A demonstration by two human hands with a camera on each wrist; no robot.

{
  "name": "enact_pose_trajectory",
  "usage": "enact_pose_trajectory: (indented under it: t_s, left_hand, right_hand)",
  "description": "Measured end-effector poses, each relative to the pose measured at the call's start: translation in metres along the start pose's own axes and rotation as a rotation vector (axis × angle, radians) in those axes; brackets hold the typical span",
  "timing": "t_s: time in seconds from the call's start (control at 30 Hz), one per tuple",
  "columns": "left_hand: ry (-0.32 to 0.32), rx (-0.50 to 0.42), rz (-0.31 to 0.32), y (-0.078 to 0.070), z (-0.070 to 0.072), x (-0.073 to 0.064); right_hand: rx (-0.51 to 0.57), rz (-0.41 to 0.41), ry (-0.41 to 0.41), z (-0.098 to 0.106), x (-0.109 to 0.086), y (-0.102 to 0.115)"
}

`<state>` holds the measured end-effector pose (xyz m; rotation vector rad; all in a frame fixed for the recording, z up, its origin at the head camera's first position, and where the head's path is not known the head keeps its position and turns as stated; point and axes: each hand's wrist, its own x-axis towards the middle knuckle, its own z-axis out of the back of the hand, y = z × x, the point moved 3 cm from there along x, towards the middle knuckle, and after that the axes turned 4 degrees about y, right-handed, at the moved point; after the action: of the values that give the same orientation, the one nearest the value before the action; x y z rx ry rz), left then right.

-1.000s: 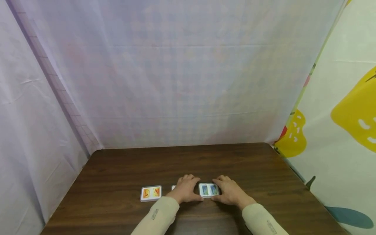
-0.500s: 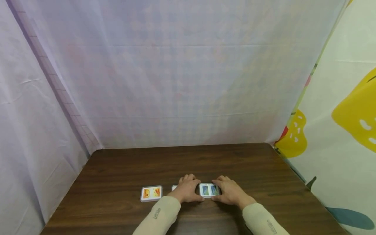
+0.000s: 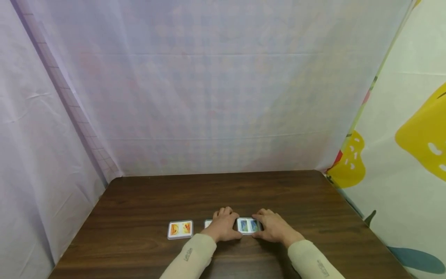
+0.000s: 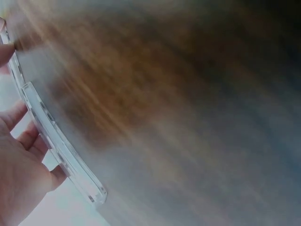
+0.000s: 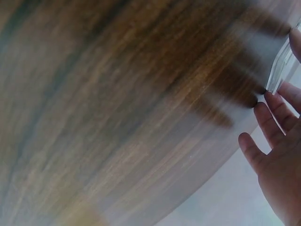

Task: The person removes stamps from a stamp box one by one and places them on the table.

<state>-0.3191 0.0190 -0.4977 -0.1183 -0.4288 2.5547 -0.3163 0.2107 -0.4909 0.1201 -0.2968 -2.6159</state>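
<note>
On the table, a clear-edged flat case (image 3: 244,226) shows two blue-green pictures side by side. My left hand (image 3: 223,226) holds its left end, thumb at the near corner and forefinger at the far corner. My right hand (image 3: 274,227) grips the opposite end in the same way, its other fingertips near the tabletop in the right wrist view. Beneath the left hand lies a second clear case (image 4: 66,146), mostly hidden in the head view. Farther left rests a third case (image 3: 180,229) with two orange pictures.
The dark wood-grain table (image 3: 156,201) ends at a pale checked cloth (image 3: 209,97) hanging behind it. White cloth (image 3: 35,135) hangs on the left. On the right is a cloth with yellow shapes (image 3: 390,155).
</note>
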Motion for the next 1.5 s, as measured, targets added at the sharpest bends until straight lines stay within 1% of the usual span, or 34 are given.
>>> enact_pose_trajectory:
  t_s: [0.13, 0.33, 0.63, 0.9, 1.23, 1.5]
  left_hand:
    - [0.005, 0.008, 0.012, -0.0009, -0.0001, -0.0005]
    - [0.02, -0.004, 0.025, -0.0014, 0.0012, -0.001]
    - [0.026, -0.005, 0.025, -0.0006, 0.0013, 0.0001]
    - [0.022, 0.001, 0.027, 0.0013, -0.0008, 0.0009]
    - [0.029, -0.005, 0.028, 0.0014, 0.0005, 0.0013]
    - [0.027, -0.016, 0.022, 0.002, -0.0008, 0.0013]
  right_hand:
    - [-0.009, -0.001, 0.012, -0.0008, -0.0004, -0.0001]
    - [-0.02, 0.011, 0.02, -0.0013, -0.001, -0.0006]
    - [-0.046, 0.046, 0.004, 0.0013, 0.0, 0.0004]
    - [-0.042, 0.066, 0.009, -0.0004, -0.0011, -0.0018]
    - [-0.03, 0.086, -0.012, 0.0006, -0.0018, -0.0023]
    - [0.007, 0.071, 0.003, 0.0013, -0.0006, -0.0044]
